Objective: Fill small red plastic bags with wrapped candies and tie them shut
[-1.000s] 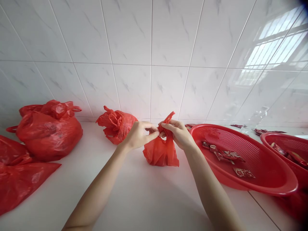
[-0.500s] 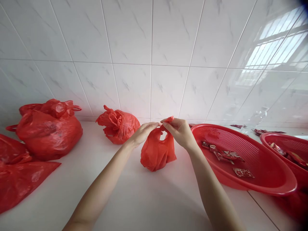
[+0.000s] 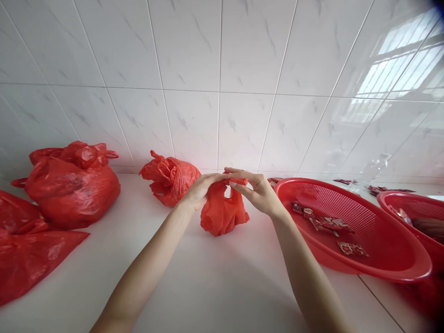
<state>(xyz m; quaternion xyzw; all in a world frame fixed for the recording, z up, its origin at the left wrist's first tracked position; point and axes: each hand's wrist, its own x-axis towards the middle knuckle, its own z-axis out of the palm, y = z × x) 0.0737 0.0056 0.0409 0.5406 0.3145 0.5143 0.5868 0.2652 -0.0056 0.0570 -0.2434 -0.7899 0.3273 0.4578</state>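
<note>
1. Far L: bulging red big bags (image 3: 74,196) on a white counter (image 3: 173,286).
2. Next, nr the tiled wall (image 3: 194,129): a crumpled red bundle (image 3: 182,178).
3. L hand (image 3: 203,189): fingers together, stretched almost straight across the bag's top toward the R fingers; thumb hard to make out, so can't tell if it grips.
4. Ctr, under & btwn both hands: small red bag (image 3: 224,216), a gap showing below its gathered top. Looks like thin plastic: prob. light, v. soft, a bit slippery, easily torn. Best held by the bunched top, w/ no hard pull on the sides. Contents hidden; can't tell if its base touches the counter.
5. R hand (image 3: 258,190): narrow pinch, thumb below & fingers above, holding the rolled top.
6. R: red mesh basket (image 3: 388,240) w/ a few packets (image 3: 333,224) inside.
</note>
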